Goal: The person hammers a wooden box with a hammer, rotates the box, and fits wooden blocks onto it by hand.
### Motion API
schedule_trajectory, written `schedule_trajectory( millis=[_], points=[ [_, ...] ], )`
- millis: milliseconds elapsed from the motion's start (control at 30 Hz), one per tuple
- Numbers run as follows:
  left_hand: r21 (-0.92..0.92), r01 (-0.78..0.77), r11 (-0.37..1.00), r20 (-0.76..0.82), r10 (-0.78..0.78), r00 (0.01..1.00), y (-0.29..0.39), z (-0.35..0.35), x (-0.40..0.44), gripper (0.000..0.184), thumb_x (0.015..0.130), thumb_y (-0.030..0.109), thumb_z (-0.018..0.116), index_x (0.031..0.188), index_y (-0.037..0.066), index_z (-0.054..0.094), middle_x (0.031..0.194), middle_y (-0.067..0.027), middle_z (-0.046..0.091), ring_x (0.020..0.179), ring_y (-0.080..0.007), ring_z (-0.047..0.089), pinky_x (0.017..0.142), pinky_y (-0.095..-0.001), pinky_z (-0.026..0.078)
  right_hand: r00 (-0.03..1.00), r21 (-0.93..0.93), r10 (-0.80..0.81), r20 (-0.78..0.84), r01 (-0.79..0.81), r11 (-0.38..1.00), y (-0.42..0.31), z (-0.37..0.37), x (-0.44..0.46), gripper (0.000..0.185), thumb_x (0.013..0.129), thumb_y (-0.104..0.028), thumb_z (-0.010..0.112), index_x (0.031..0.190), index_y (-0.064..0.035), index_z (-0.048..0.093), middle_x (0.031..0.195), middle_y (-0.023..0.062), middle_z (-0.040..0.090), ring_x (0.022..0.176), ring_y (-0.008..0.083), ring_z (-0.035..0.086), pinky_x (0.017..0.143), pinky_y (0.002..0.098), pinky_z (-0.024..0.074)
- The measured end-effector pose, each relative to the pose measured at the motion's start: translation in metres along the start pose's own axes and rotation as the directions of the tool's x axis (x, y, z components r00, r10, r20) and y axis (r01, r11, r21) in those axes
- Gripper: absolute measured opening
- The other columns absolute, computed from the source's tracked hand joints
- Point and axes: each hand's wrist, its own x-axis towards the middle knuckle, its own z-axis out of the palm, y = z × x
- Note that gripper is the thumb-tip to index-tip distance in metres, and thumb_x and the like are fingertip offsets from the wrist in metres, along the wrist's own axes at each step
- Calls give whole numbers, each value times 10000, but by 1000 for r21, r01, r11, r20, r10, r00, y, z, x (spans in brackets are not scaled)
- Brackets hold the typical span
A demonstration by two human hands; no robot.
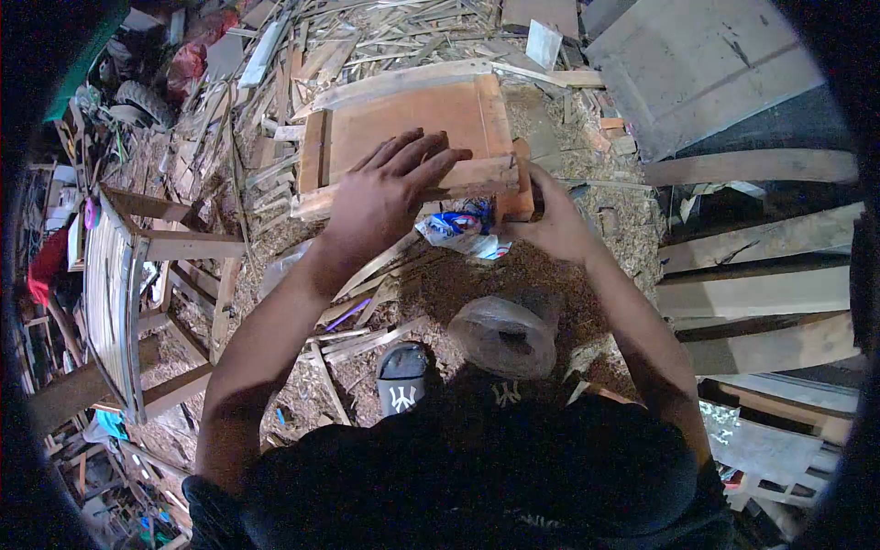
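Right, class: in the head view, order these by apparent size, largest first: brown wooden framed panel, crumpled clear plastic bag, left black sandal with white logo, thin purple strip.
1. Brown framed panel
2. Clear bag
3. Black sandal, partly hidden
4. Purple strip

Between the forearms (pixel 284 316), open space led to the panel (pixel 412 110); a packet (pixel 458 229) and plastic bag (pixel 504 330) obstructed it lower down. Slats (pixel 756 291) bounded the right.

— What is spread over the floor (pixel 632 229)?
— Wood scraps (pixel 394 41) are heaped at the far side, and a purple strip (pixel 348 314) is seen among pale slats (pixel 376 339), near a crumpled clear plastic bag (pixel 486 323).
— And to the sides?
— At left a wooden frame (pixel 192 246) is seen; at right curved boards (pixel 761 291) are ranged, a grey panel (pixel 701 78) beyond.
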Motion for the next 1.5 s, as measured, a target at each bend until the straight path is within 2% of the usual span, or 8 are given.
schedule_trajectory(
  millis=[133,300,367,567,633,933,1200,1500],
  points=[
    [-25,-25,999,3,25,1000,-4,1,6,512,894,295,653,1383,194,537,1385,-85,560,1294,-309,518,1071,-428,442,997,185,77,18,-79,980,20,4,1,1027,679,-297,906,1486,-3,342,1446,204,495,1320,327,503,1110,407,404],
    [-51,-53,997,148,60,987,-17,-6,7,611,891,295,665,1461,234,455,1452,-78,500,1345,-306,460,1114,-441,394,998,-94,-49,-49,44,995,22,-23,-28,847,777,-367,843,1420,5,437,1415,212,505,1297,331,517,1080,416,428],
    [12,-77,997,200,73,977,-20,-16,9,656,873,221,669,1481,238,425,1505,-76,444,1381,-325,416,1140,-462,366,937,-191,309,-161,-337,922,36,-40,-48,641,862,-367,754,1317,12,508,1306,244,564,1233,390,550,1008,467,466],
    [52,-91,995,283,73,956,-26,-11,5,817,815,43,624,1539,279,327,1606,-70,308,1467,-361,282,1195,-509,279,896,-634,85,-435,-372,678,119,-38,-122,378,947,-294,608,1160,9,528,965,255,625,956,477,584,863,507,495],
    [46,-95,994,278,78,957,-26,-9,3,840,802,12,606,1544,283,318,1612,-73,297,1472,-361,272,1201,-508,267,775,-486,530,-343,-630,606,119,-40,-123,389,973,-319,578,1151,22,522,969,268,622,895,478,593,816,489,499],
    [14,-100,995,325,90,941,-26,-9,2,943,731,-85,578,1563,239,274,1648,-91,200,1513,-373,173,1221,-543,191,798,-220,600,-52,-595,773,13,-107,-105,402,1031,-171,506,1387,9,450,966,114,653,893,221,627,801,385,519],
    [32,-103,994,331,86,940,-33,-9,0,828,878,110,642,1570,288,224,1645,-83,210,1498,-371,225,1210,-564,200,984,-403,181,-5,-167,900,-138,-140,-78,511,1034,-130,488,1512,-5,352,1493,213,465,1411,282,411,1171,370,276],
    [43,-110,993,383,86,920,-34,-12,-3,892,795,40,669,1562,256,268,1659,-65,166,1519,-362,156,1222,-560,164,971,-332,220,92,-179,926,-148,-115,-76,590,939,89,420,1509,-62,399,1480,172,500,1344,280,505,1095,379,402]
  ],
)
